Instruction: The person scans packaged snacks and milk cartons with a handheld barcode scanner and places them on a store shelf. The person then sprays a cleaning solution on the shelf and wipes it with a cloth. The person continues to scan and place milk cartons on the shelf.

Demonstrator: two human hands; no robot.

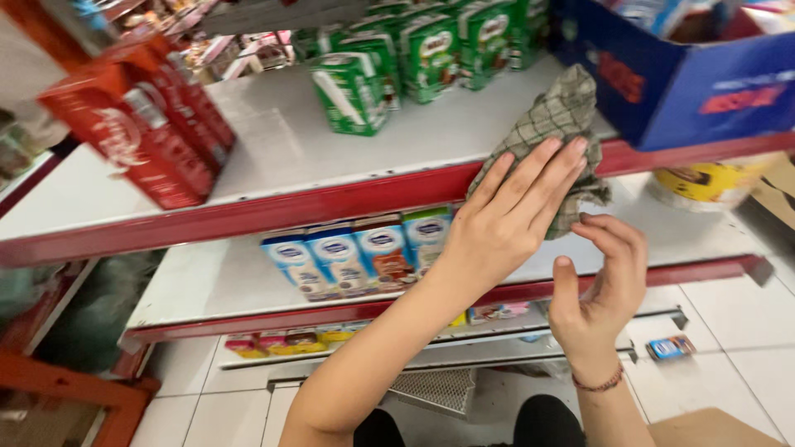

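Observation:
A grey-green checked cloth (556, 116) lies bunched on the white upper shelf (281, 141) and hangs over its red front edge (331, 203). My left hand (509, 219) lies flat on the cloth, fingers stretched out, pressing it against that edge. My right hand (600, 285), with a thin bracelet at the wrist, is just below it. Its fingers are curled, the thumb is apart, and the fingertips are at the cloth's hanging corner without gripping it.
Green drink cartons (356, 87) stand at the back of the upper shelf, red boxes (145, 132) at its left, and a blue cardboard box (687, 74) at its right. Blue-and-white cartons (339, 257) line the lower shelf beside a yellow tub (712, 182). A small packet (671, 348) lies on the tiled floor.

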